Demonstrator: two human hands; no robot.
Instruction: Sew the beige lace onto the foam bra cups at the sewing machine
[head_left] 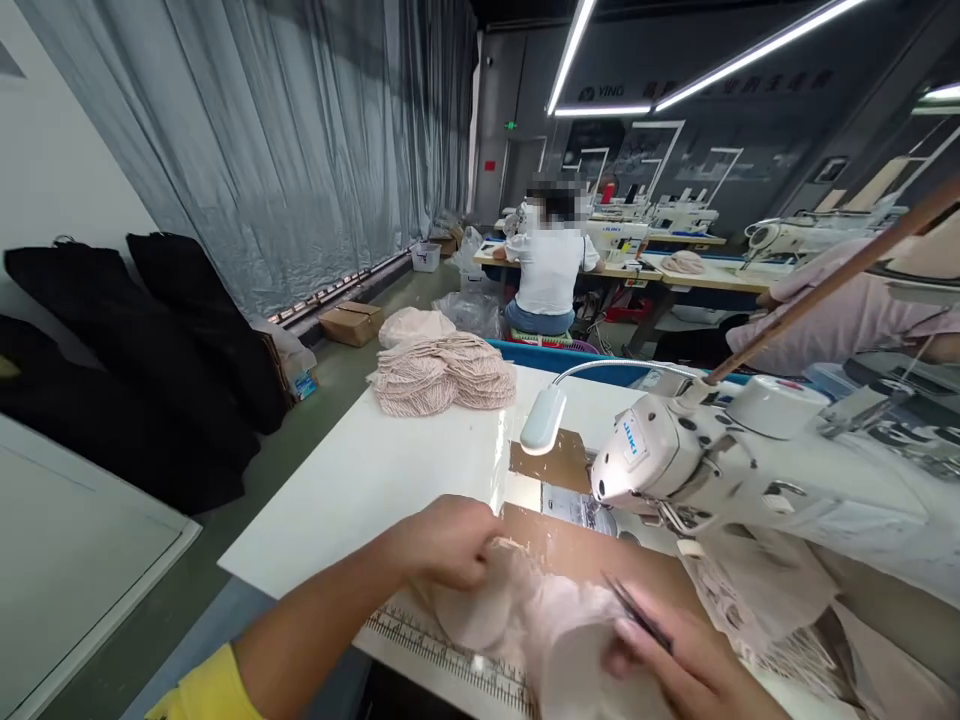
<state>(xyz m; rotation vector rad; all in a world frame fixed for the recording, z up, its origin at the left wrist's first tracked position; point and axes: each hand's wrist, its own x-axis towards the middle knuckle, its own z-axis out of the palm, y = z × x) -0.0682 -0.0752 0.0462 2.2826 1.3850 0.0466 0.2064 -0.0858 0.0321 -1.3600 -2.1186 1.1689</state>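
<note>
My left hand (450, 540) is closed on the left edge of a pale pink fabric piece (525, 625) that lies on the white sewing table (375, 480), near its front edge. My right hand (686, 665) rests on the right part of the same fabric and pinches a thin dark tool, like tweezers or snips (637, 615). The white sewing machine (675, 455) stands just right of the fabric, its head above the work. A small white gooseneck lamp (544, 420) hangs over the table. A ruler strip (442, 650) runs along the table's front edge.
A stack of pink fabric pieces (442, 375) lies at the table's far end. A person in a white shirt (551, 270) sits at another machine farther back. Black bags (150, 340) lean by the left wall, a cardboard box (351, 322) on the floor. Another person's pink sleeve (847, 310) is at right.
</note>
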